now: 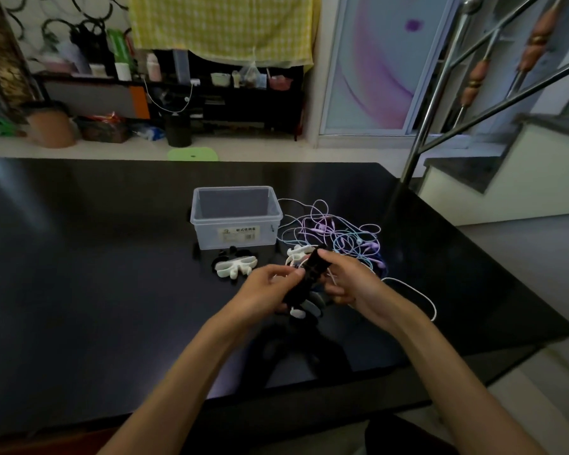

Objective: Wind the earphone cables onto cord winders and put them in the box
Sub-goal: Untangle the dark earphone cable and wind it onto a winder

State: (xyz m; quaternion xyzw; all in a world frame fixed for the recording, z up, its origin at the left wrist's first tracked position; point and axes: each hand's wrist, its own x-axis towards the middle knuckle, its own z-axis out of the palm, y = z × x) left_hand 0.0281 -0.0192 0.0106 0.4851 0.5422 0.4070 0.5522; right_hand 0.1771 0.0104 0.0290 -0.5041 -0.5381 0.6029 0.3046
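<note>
We see both hands raised over the glossy black surface [96, 257], at about 6 o'clock from the clear plastic box with a paper label [236, 218]. Our left hand [263, 292] pinches the black cord winder [309, 277] between thumb and fingers, and our right hand [352, 284] curls its grip round the winder's upper end. A white earphone cable [421, 293] loops out at 3 o'clock of the right hand and lies on the surface. The tangle of pastel earphone cables [339, 234] sits just beside the box at its 3 o'clock. A white cord winder [235, 267] lies at the box's 6 o'clock, another white winder [296, 252] near the tangle. Beyond the surface stand a dark cluttered shelf [211, 90] under a yellow checked cloth [224, 24], a pastel-patterned door [381, 64] and a steel stair railing [440, 93].
</note>
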